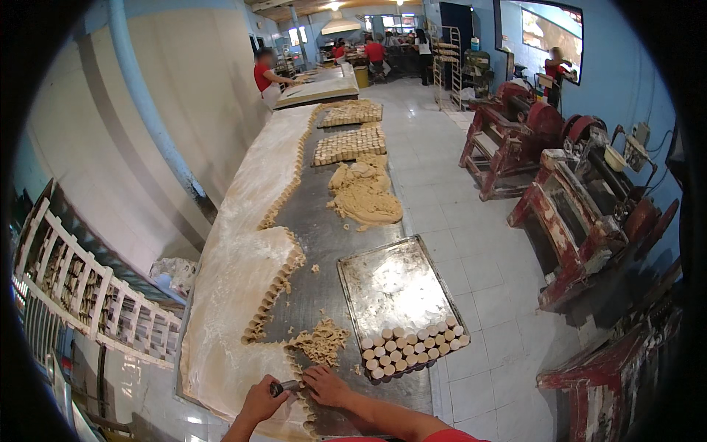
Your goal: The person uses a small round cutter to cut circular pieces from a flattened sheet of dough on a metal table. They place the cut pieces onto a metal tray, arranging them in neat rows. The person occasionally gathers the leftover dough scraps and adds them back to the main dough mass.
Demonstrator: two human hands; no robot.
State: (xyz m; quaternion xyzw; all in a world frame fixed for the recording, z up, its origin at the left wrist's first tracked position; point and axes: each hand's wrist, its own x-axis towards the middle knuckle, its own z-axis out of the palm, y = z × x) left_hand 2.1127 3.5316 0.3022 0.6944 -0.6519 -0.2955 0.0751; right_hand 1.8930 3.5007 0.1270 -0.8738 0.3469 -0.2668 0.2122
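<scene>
A wide sheet of floured dough covers the left side of the long metal table, its right edge scalloped by round cuts. My left hand grips a small metal tube cutter at that edge, near the table's close end. Just right of the cutter, my right hand lies at the dough edge, its fingers spread; what is under them is hidden. Dough scraps are heaped beyond it. On the right, a metal tray holds several rows of round dough pieces along its near end.
Farther along the table are a large dough mound and two filled trays. A worker in red stands at a far table. Red machines stand on the right. A blue pole and white rack are left.
</scene>
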